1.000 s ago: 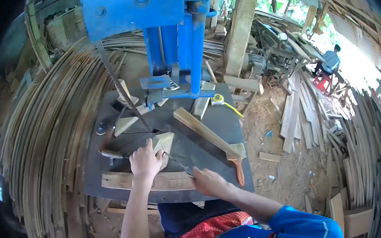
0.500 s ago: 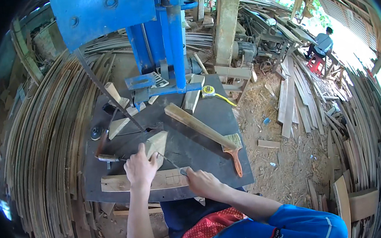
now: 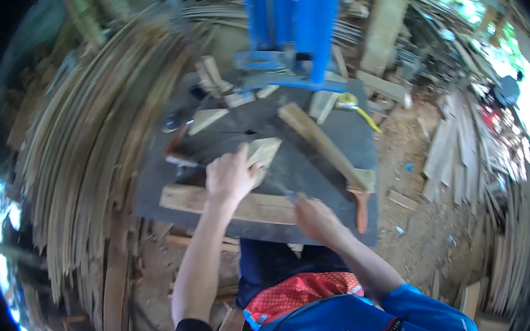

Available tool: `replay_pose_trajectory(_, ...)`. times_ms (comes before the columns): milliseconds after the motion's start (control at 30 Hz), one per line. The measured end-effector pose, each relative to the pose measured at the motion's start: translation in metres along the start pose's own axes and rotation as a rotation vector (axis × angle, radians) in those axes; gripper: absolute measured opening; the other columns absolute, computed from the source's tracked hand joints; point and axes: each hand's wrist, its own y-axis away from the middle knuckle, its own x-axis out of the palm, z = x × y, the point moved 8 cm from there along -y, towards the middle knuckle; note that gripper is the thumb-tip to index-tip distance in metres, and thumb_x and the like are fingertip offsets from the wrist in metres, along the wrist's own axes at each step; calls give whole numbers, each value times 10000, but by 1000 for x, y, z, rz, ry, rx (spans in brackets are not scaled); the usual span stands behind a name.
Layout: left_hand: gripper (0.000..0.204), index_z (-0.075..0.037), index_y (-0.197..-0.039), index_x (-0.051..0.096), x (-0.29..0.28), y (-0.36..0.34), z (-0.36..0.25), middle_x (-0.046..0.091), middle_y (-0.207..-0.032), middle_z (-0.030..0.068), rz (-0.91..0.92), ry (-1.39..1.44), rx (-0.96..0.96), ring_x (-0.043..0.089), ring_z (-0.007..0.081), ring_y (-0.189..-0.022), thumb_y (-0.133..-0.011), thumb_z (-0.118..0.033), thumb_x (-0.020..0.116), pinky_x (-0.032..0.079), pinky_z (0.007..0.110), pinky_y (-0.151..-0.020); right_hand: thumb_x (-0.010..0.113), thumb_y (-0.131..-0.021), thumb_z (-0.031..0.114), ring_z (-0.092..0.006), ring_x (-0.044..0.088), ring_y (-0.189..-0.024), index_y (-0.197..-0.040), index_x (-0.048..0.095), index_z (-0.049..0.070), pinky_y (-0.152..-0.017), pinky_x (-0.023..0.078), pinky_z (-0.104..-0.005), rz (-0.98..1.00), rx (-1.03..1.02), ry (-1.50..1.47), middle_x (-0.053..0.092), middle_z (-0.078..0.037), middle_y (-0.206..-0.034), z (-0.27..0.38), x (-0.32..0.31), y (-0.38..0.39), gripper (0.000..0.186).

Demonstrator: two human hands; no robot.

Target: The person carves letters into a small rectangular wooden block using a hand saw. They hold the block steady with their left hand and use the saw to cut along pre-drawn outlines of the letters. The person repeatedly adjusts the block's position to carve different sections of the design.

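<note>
My left hand presses on a pale, angled wooden block lying on the dark machine table. Its fingers bend over the block's near-left side. My right hand is closed round the bluish-grey handle of a thin tool; the shaft points toward the block, but blur hides its kind. Beneath both arms a curved board lies along the table's near edge, partly covered. To the left of the block rests what looks like a hammer. A wide paintbrush with an orange handle lies right of my right hand.
A long wooden bar crosses the table's right half, with a yellow tape measure beyond. The blue saw machine stands at the back, its blade blurred. Stacked planks fill the left. At far right sits another person.
The whole view has shifted and blurred, with the table now farther right and higher. My left hand stays on the block and my right hand still grips the tool.
</note>
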Motion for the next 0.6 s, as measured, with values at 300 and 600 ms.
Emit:
replay_pose_trajectory(300,539,-78,-1238,602,0,-11,8,716,-916,238,30,16,-61,703,416,-941,-876,-465,701,536,540,-838,462,-1039,239,-494,672,-769,-964,535,-38,-698,536,-584,156,191,-91,660,-305,-757,-1,-7,-3,296)
replay_pose_trajectory(600,439,-85,-1131,628,-2,-4,1,726,-877,215,-52,-52,-88,721,398,-885,-871,-427,715,555,513,-800,500,-1026,271,-509,659,-734,-926,526,-38,-688,536,-594,62,136,-141,644,-304,-718,1,12,-34,325)
